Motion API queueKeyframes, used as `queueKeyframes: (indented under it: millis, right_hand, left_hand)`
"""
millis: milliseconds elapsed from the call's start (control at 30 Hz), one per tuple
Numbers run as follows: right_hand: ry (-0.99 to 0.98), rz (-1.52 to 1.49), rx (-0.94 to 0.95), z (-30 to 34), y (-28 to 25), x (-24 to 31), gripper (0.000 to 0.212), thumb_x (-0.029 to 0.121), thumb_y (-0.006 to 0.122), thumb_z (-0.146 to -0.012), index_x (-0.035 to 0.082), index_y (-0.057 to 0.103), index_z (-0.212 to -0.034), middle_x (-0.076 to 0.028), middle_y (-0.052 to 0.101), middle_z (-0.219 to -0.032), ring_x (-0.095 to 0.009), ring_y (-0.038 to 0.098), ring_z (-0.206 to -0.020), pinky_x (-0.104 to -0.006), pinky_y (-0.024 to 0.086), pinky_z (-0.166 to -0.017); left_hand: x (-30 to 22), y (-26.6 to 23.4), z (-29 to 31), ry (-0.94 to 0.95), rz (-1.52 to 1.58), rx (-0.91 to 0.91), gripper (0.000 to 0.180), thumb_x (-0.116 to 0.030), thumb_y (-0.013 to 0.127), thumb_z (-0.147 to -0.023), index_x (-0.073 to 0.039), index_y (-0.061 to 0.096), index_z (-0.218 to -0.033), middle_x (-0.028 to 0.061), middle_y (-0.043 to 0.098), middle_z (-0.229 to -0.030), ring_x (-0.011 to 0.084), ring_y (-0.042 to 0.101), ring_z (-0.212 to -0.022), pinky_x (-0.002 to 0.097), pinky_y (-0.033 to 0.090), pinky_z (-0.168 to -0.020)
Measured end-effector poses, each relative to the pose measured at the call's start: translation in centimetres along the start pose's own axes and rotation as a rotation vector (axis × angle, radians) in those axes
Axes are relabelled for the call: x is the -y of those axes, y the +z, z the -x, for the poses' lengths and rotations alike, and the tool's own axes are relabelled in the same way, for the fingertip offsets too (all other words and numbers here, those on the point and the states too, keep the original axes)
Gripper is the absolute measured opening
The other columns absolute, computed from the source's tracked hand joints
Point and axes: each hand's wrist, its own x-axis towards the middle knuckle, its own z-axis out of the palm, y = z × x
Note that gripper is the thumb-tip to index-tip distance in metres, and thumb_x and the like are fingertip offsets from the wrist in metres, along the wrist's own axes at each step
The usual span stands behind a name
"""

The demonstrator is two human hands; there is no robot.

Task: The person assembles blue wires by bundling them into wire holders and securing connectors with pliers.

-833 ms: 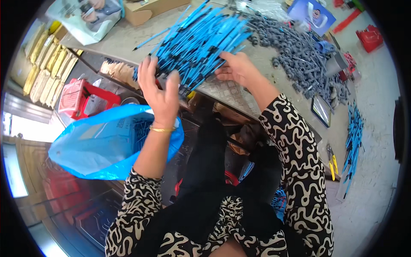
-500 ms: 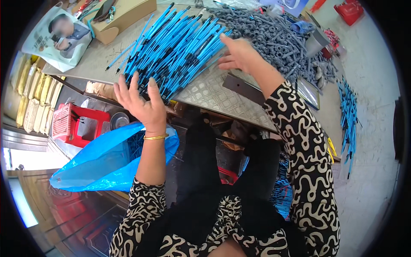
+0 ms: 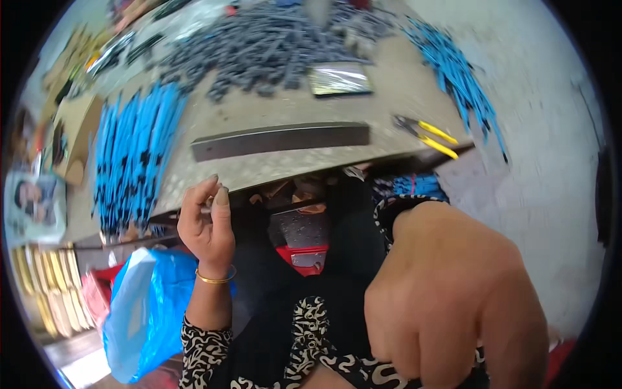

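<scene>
My left hand (image 3: 208, 223), palm up with fingers loosely bent and thumb raised, is just off the table's front edge; nothing shows in it. Very close to the camera, my right hand (image 3: 453, 292) appears large and blurred at lower right, its back uppermost and its fingertips hidden. A pile of thin blue sticks with black fittings (image 3: 139, 142) lies left of my left hand, on the table (image 3: 249, 110). Beyond that hand rests a long dark bar (image 3: 282, 141). Wire cutters with yellow handles (image 3: 429, 134) lie at the table's right, beyond my right hand.
A heap of grey fittings (image 3: 259, 48) covers the far table, with a small flat shiny-topped case (image 3: 339, 79) before it. More blue sticks (image 3: 453, 71) overhang the right edge. A blue plastic bag (image 3: 152, 311) and a cardboard box (image 3: 76, 133) are at left.
My view has swung right. Both hands have left the blue sticks: the right has come back close to the camera, while the left is now by the table's front edge with its fingers more bent.
</scene>
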Motion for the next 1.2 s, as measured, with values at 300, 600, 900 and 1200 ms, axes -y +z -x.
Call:
queueKeyframes:
  millis: [300, 600, 900, 1200]
  right_hand:
    - [0.022, 0.24, -0.339, 11.6, 2.7, 8.5, 0.025, 0.026, 0.054, -0.087, 0.002, 0.057, -0.093, -0.005, 0.054, -0.068, -0.014, 0.053, -0.063, -0.0281, 0.044, -0.057]
    - [0.746, 2.437, -1.372, 21.4, -23.3, 14.2, 0.037, 0.035, 0.054, -0.084, 0.003, 0.058, -0.101, -0.013, 0.063, -0.084, -0.029, 0.06, -0.079, -0.0388, 0.047, -0.072]
    - [0.826, 2.245, -1.245, 25.7, -26.1, 15.3, 0.034, 0.031, 0.052, -0.084, 0.004, 0.057, -0.105, -0.019, 0.061, -0.093, -0.033, 0.059, -0.086, -0.0424, 0.047, -0.072]
    - [0.477, 1.885, -1.247, 18.6, -21.6, 13.1, 0.034, 0.027, 0.054, -0.085, 0.004, 0.055, -0.11, -0.014, 0.061, -0.079, -0.026, 0.059, -0.069, -0.0359, 0.045, -0.063]
  left_hand:
    - [-0.7, 8.5, -0.3, 0.063, -0.041, 0.114, 0.017, -0.001, 0.059, -0.082, 0.003, 0.058, -0.098, 0.0081, 0.06, -0.09, 0.0129, 0.054, -0.082, 0.0246, 0.042, -0.077]
    - [-0.6, 9.1, -4.5, 0.337, -0.609, 0.261, 0.026, -0.006, 0.064, -0.075, -0.003, 0.06, -0.101, 0.0101, 0.059, -0.1, 0.0254, 0.053, -0.098, 0.0352, 0.038, -0.088]
    - [1.7, 7.6, -4.9, 0.36, -0.814, 0.441, 0.034, -0.013, 0.07, -0.067, -0.009, 0.061, -0.099, 0.0089, 0.057, -0.103, 0.0274, 0.05, -0.099, 0.0383, 0.035, -0.088]
    - [0.8, 7.5, -4.8, 0.409, -0.732, 0.265, 0.03, -0.011, 0.069, -0.069, -0.007, 0.061, -0.098, 0.0095, 0.057, -0.099, 0.0271, 0.051, -0.097, 0.0383, 0.037, -0.086]
